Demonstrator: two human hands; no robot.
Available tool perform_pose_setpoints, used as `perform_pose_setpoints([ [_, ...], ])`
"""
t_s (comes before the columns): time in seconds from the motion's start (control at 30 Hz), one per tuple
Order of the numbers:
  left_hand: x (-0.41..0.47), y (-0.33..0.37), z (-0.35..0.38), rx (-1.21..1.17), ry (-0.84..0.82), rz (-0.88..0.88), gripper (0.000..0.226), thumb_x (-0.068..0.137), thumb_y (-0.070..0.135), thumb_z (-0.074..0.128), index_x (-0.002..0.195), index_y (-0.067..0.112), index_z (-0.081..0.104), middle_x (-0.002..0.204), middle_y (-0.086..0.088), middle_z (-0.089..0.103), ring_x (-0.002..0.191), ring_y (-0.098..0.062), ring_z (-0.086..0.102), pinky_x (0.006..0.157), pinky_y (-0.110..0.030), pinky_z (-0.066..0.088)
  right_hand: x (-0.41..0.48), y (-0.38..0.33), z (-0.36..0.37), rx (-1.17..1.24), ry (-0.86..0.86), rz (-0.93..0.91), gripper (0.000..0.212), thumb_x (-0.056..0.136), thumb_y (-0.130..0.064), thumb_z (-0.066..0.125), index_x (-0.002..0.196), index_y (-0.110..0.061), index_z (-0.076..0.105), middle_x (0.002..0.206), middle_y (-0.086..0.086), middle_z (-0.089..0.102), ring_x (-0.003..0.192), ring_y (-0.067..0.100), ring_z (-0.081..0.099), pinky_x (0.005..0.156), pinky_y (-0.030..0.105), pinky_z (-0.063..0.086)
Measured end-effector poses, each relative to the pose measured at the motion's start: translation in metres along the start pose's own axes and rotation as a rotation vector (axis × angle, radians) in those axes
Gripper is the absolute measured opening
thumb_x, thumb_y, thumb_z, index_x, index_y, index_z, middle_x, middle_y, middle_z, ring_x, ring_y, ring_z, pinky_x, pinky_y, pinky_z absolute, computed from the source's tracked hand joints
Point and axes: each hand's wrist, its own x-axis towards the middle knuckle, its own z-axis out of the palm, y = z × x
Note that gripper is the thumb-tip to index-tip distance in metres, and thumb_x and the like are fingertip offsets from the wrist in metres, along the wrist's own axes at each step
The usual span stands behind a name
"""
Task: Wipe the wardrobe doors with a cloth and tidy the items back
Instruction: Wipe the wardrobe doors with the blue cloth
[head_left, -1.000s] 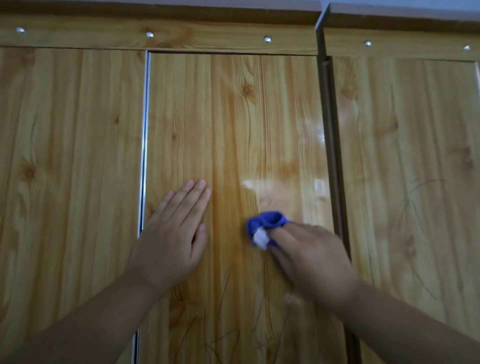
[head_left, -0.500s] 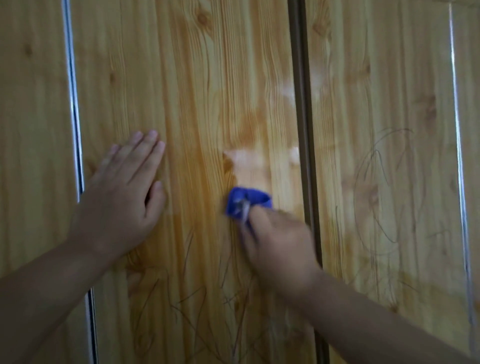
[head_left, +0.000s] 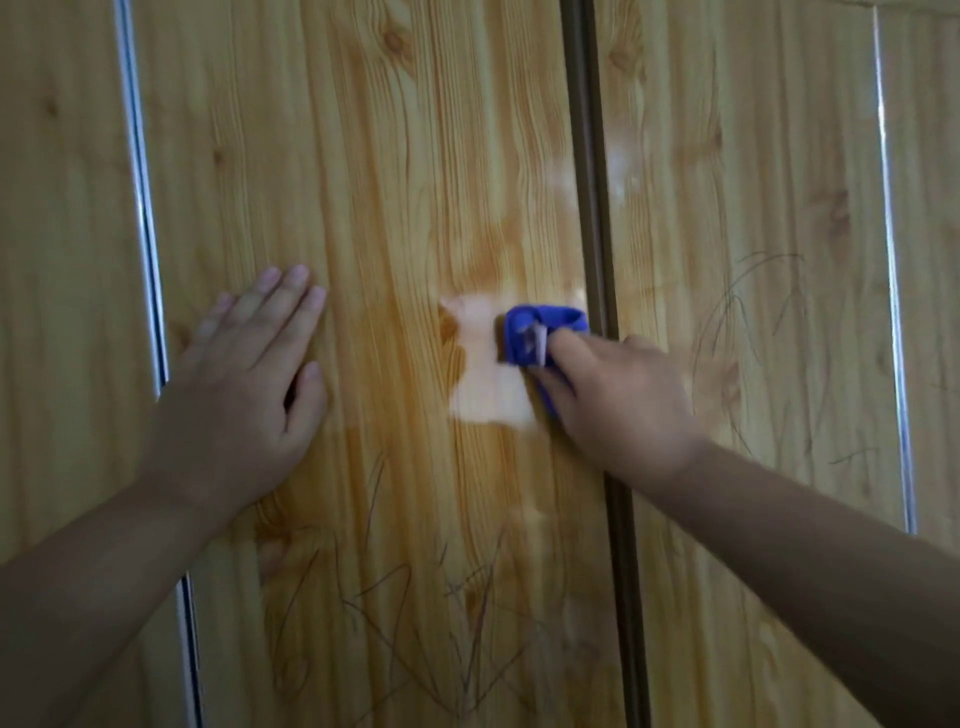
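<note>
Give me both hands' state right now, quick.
Left hand: open, fingers straight, pressed flat on the wardrobe door.
Right hand: closed on the blue cloth, held against the same door.

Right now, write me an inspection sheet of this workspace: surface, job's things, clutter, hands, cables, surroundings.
Surface: middle wardrobe door, glossy wood grain; thin scribbles across its lower part; bright patch beside the cloth.
Job's things: blue cloth, bunched, pressed on the door near its right edge.
Clutter: nothing seen.
Hands: left hand flat on the door, fingers straight; right hand grips the cloth.
Cables: nothing seen.
Surroundings: dark strip between doors; right-hand door, also scribbled; metal strip on the left.
</note>
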Motion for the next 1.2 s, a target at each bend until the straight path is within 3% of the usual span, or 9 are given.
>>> perform_pose_setpoints([
  [0.13, -0.001, -0.001, 0.002, 0.02, 0.016, -0.005, 0.057, 0.104, 0.024, 0.038, 0.159, 0.006, 0.038, 0.167, -0.011, 0.035, 0.158, -0.024, 0.026, 0.132, -0.044, 0.014, 0.016, -0.007, 0.011, -0.004, 0.132, 0.07, 0.026, 0.102, -0.022, 0.053, 0.078, -0.011, 0.056, 0.061, 0.0, 0.057, 0.048, 0.019, 0.038, 0.059, 0.037, 0.041],
  [0.3, -0.002, -0.001, 0.005, 0.022, 0.043, 0.0, 0.056, 0.104, 0.022, 0.04, 0.158, 0.008, 0.04, 0.166, -0.011, 0.037, 0.158, -0.025, 0.028, 0.132, -0.04, 0.013, -0.028, -0.056, 0.043, 0.024, 0.171, -0.136, 0.021, 0.091, -0.006, 0.066, 0.075, -0.015, 0.055, 0.062, 0.002, 0.051, 0.05, 0.024, 0.044, 0.068, 0.033, 0.022],
  [0.5, 0.004, 0.011, -0.014, 0.086, -0.06, -0.045, 0.057, 0.104, 0.019, 0.045, 0.159, 0.006, 0.04, 0.167, -0.012, 0.037, 0.157, -0.027, 0.03, 0.129, -0.044, 0.018, -0.058, -0.087, 0.04, 0.09, -0.011, -0.242, 0.013, 0.091, -0.008, 0.069, 0.082, -0.015, 0.062, 0.065, 0.0, 0.056, 0.052, 0.024, 0.052, 0.062, 0.035, 0.03],
  [0.67, -0.055, 0.006, -0.046, 0.012, -0.184, -0.057, 0.051, 0.11, 0.026, 0.038, 0.16, 0.014, 0.038, 0.167, -0.005, 0.037, 0.158, -0.021, 0.027, 0.131, -0.043, 0.014, -0.07, -0.093, 0.009, 0.195, -0.153, -0.087, 0.02, 0.101, -0.027, 0.05, 0.093, -0.011, 0.06, 0.074, 0.002, 0.063, 0.054, 0.027, 0.056, 0.06, 0.036, 0.038],
  [0.8, -0.159, -0.002, -0.062, 0.058, -0.212, -0.208, 0.051, 0.108, 0.028, 0.039, 0.158, 0.017, 0.04, 0.167, -0.005, 0.035, 0.16, -0.023, 0.021, 0.132, -0.047, 0.01, -0.097, -0.111, -0.007, 0.312, -0.185, -0.109, 0.023, 0.098, -0.031, 0.045, 0.097, -0.012, 0.056, 0.076, 0.002, 0.06, 0.052, 0.026, 0.051, 0.055, 0.035, 0.043],
  [0.9, -0.209, 0.01, -0.05, 0.107, -0.302, -0.308, 0.058, 0.11, 0.038, 0.031, 0.164, 0.02, 0.023, 0.174, -0.001, 0.013, 0.163, -0.021, 0.006, 0.131, -0.053, 0.006, -0.108, -0.141, -0.003, 0.357, -0.197, -0.141, 0.028, 0.096, -0.029, 0.047, 0.107, -0.01, 0.064, 0.082, 0.003, 0.064, 0.057, 0.026, 0.057, 0.054, 0.035, 0.047],
  [1.0, -0.224, 0.02, -0.032, 0.137, -0.293, -0.328, 0.061, 0.111, 0.042, 0.023, 0.166, 0.019, 0.008, 0.174, -0.001, 0.003, 0.163, -0.021, 0.003, 0.131, -0.055, 0.003, -0.112, -0.17, 0.009, 0.31, -0.214, -0.229, 0.024, 0.095, -0.02, 0.056, 0.111, -0.006, 0.069, 0.081, 0.005, 0.063, 0.054, 0.026, 0.057, 0.049, 0.035, 0.047],
  [1.1, -0.226, 0.021, -0.019, 0.139, -0.242, -0.341, 0.061, 0.111, 0.042, 0.019, 0.166, 0.018, 0.006, 0.175, -0.002, 0.003, 0.163, -0.022, 0.004, 0.131, -0.054, 0.0, -0.082, -0.177, 0.026, 0.227, -0.154, -0.276, 0.024, 0.089, -0.01, 0.072, 0.113, -0.005, 0.069, 0.081, 0.007, 0.065, 0.054, 0.025, 0.057, 0.05, 0.031, 0.042],
  [1.2, -0.229, 0.019, -0.016, 0.12, -0.21, -0.332, 0.061, 0.11, 0.039, 0.024, 0.165, 0.015, 0.013, 0.174, -0.007, 0.012, 0.162, -0.024, 0.008, 0.13, -0.056, 0.003, -0.051, -0.18, 0.041, 0.152, -0.062, -0.268, 0.009, 0.093, -0.014, 0.068, 0.1, -0.008, 0.071, 0.079, 0.006, 0.065, 0.054, 0.024, 0.053, 0.051, 0.028, 0.033],
])
